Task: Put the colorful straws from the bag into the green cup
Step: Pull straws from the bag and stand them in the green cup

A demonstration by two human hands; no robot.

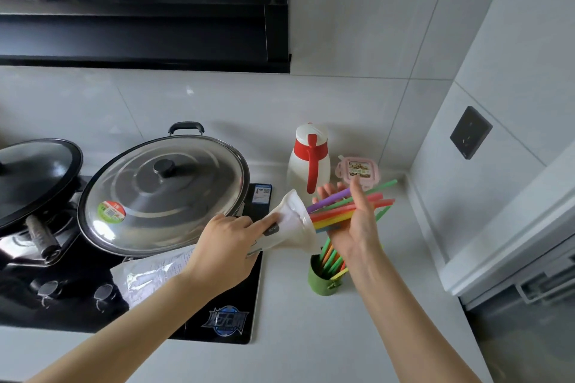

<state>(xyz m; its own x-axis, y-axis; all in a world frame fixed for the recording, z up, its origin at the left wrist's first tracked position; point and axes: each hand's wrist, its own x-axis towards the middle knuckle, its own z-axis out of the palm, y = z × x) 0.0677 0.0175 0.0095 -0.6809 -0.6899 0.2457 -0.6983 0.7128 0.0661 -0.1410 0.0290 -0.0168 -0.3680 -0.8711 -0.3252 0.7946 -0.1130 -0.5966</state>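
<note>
- Both bare forearms are seen nearest the camera, reaching forward over the pale countertop [311, 351]; their elbows are cut off by the bottom edge.
- Behind them, a black stove [193, 314] is occupied by a large wok under a steel lid [165, 193], with a second dark lid [34, 171] cropped by the left edge.
- A clear plastic bag [289, 224] is gripped around its middle by the left hand [224, 249], fingers closed on it; its mouth is flared toward the right, and its printed rear part is trailed back under the wrist over the stove.
- Colorful straws [348, 205] in purple, green, red, orange and yellow are fanned out of the bag's mouth, and are held up in the air by the right hand [354, 221], the thumb pressed across them against spread fingers. Their far ends are seen beyond the fingers; the near ends are hidden inside the bag.
- More straws [333, 261] are stood leaning in the green cup [323, 280], which is placed on the countertop just right of the stove, directly below the right hand; its right side is covered by the wrist.
- A white jug with a red handle [308, 162] and a small pink box [359, 169] are set against the back wall; the box label cannot be read.
</note>
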